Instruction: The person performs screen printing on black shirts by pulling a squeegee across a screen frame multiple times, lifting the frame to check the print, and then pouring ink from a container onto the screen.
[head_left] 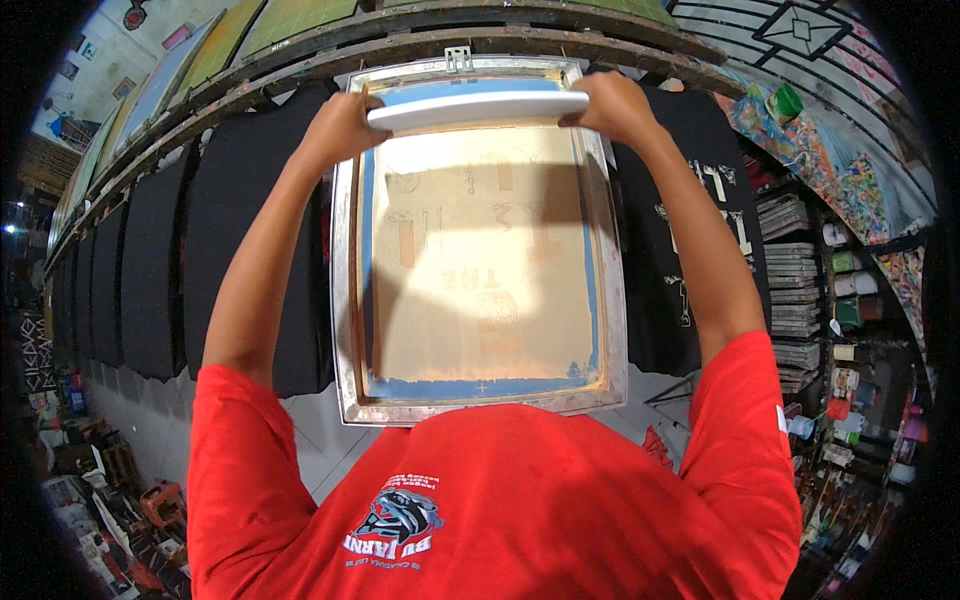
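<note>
The left hand (pixel 345 127) and right hand (pixel 615 103) were closed round opposite ends of a long, smooth white bar (pixel 478 110) near the far edge of a scuffed metal frame (pixel 345 270). Inside, tan mesh (pixel 470 352), edged in blue, bore faint lettering (pixel 475 280). Matte black cloth (pixel 250 230) flanked both side edges.

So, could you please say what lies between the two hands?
In the head view, a long white bar spans from the left hand to the right hand.

White lettering (pixel 415 545) is flanking an animal emblem (pixel 400 515) on the red shirt (pixel 580 490); faint letters (pixel 470 281) are showing on the screen mesh (pixel 430 350), pale characters (pixel 737 232) on the black garment (pixel 645 270) at right.
</note>
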